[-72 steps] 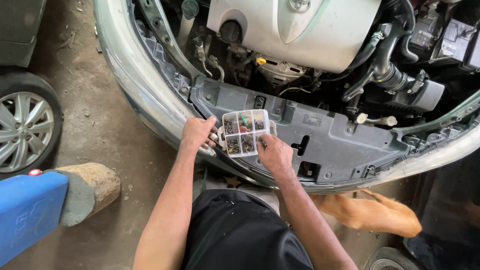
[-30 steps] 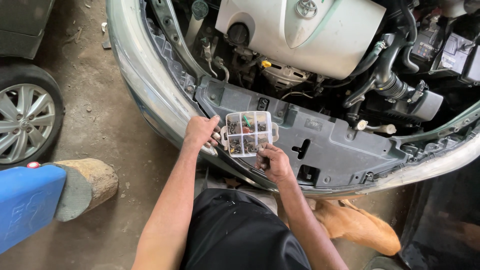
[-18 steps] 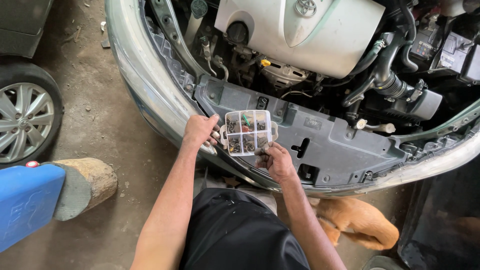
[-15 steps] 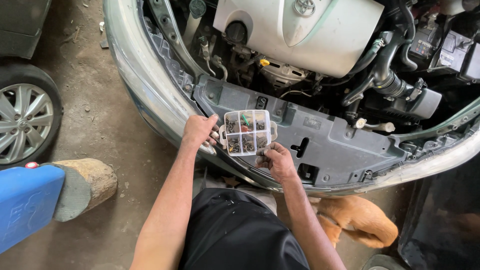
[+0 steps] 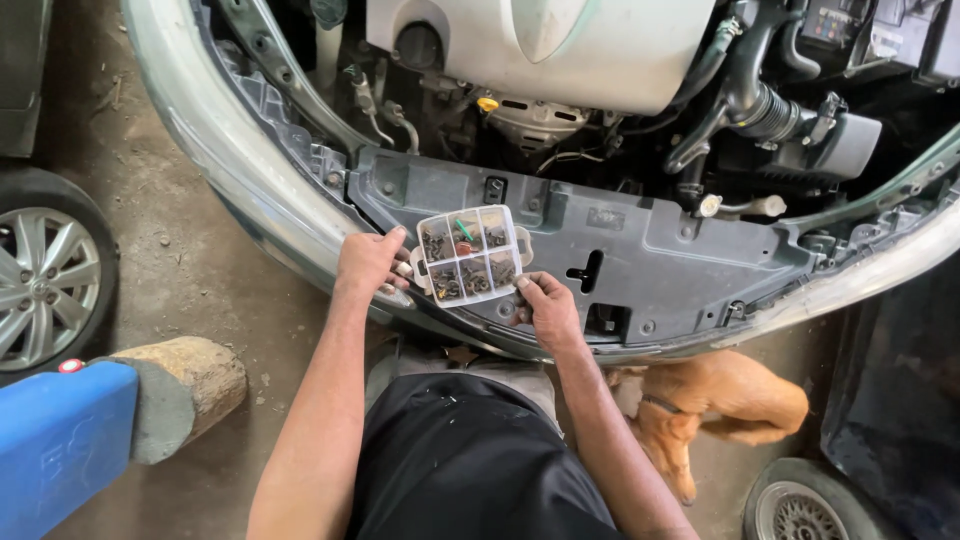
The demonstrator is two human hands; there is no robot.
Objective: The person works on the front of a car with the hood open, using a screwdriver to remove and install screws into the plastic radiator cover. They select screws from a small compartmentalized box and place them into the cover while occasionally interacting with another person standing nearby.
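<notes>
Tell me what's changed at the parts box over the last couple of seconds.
The right hand has slid off the compartment box: it lay over the box's near right corner, and now it sits just below, fingertips at the lower right edge. The left hand keeps its place at the box's left side. The box remains on the grey radiator cover, and the dog lies below as before.

Counts at the car front
Two hands (image 5: 368, 265) (image 5: 548, 310), one six-compartment box (image 5: 470, 255), one dog (image 5: 720, 405), two wheels (image 5: 45, 275) (image 5: 805, 505), one log (image 5: 180, 390), one engine cover (image 5: 540, 45).
</notes>
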